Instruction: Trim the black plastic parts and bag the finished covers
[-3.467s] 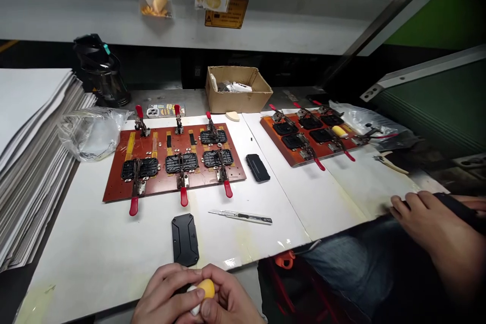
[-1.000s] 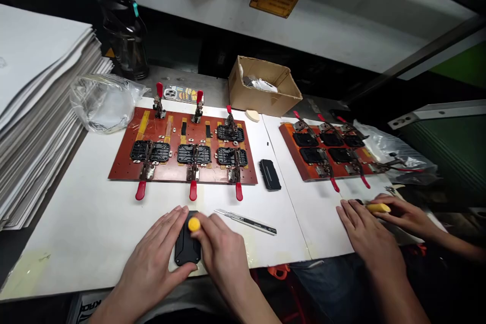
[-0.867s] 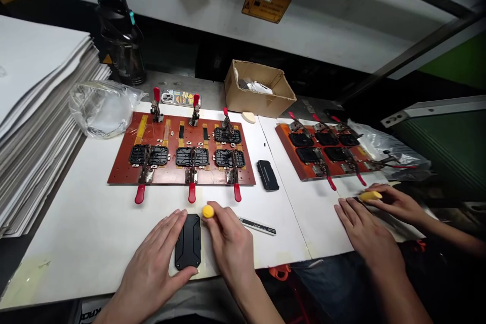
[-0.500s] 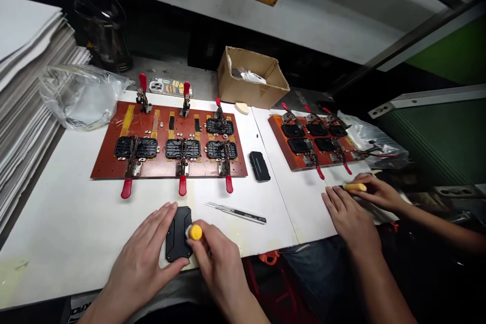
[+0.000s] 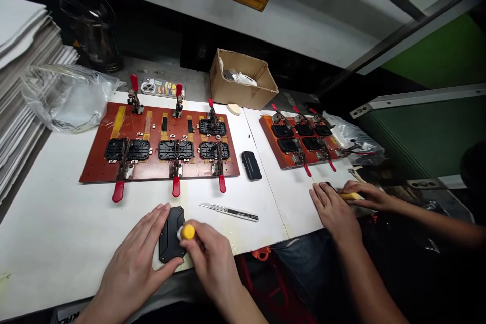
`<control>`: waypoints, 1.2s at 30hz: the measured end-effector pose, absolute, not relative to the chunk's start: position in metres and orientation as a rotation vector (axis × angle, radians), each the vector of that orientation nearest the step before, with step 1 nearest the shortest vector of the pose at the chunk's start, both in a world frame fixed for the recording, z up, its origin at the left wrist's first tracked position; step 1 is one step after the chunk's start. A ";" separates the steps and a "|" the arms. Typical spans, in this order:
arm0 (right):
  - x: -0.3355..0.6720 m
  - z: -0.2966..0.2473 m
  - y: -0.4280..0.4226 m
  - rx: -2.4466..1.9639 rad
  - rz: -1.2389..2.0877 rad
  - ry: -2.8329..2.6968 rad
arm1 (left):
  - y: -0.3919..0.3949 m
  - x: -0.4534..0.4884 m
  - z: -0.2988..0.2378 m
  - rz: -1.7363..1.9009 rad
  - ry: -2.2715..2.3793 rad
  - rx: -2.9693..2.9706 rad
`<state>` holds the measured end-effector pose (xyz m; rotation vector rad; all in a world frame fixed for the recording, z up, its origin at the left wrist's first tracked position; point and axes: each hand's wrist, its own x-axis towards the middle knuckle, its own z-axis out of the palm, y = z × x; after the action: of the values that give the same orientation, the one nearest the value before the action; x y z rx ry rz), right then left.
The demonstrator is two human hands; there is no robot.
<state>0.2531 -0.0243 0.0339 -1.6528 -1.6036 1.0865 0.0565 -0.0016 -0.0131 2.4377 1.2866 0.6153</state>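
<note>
A black plastic case [image 5: 170, 235] lies flat near the front edge of the white table [image 5: 56, 233]. My left hand [image 5: 132, 263] rests on the table with fingers stretched out, pressing against the case's left side and near corner. My right hand [image 5: 210, 260] is closed around a small yellow-and-white block [image 5: 186, 232] held against the case's right edge.
A red-brown clamp jig [image 5: 159, 144] with black parts and red-handled toggle clamps lies behind. A utility knife [image 5: 230, 211] and another black case [image 5: 251, 165] lie to the right. A co-worker's hands [image 5: 334, 205] work beside a second jig [image 5: 299, 136]. Cardboard box [image 5: 243, 81], plastic bag [image 5: 63, 98], paper stack [image 5: 18, 76].
My right hand has slid the yellow block back and forth along the case, from its far end to its right edge. The view has shifted right and down.
</note>
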 end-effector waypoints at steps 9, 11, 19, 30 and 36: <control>0.250 0.027 -0.005 -1.686 0.973 -1.565 | -0.001 0.055 -0.013 0.584 1.230 2.465; 0.249 0.029 -0.005 -1.692 0.977 -1.565 | -0.001 0.055 -0.012 0.575 1.242 2.455; 0.253 0.031 -0.006 -1.722 0.929 -1.639 | 0.000 0.056 -0.013 0.558 1.214 2.460; 0.255 0.025 -0.033 -1.753 0.980 -1.557 | 0.000 0.055 -0.012 0.542 1.227 2.453; 0.267 0.041 -0.043 -1.752 1.123 -1.654 | 0.000 0.055 -0.013 0.533 1.213 2.488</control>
<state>0.2665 -0.0429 0.0406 -1.7515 -1.6543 1.1235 0.0547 -0.0002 -0.0129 2.4883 1.2135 0.5335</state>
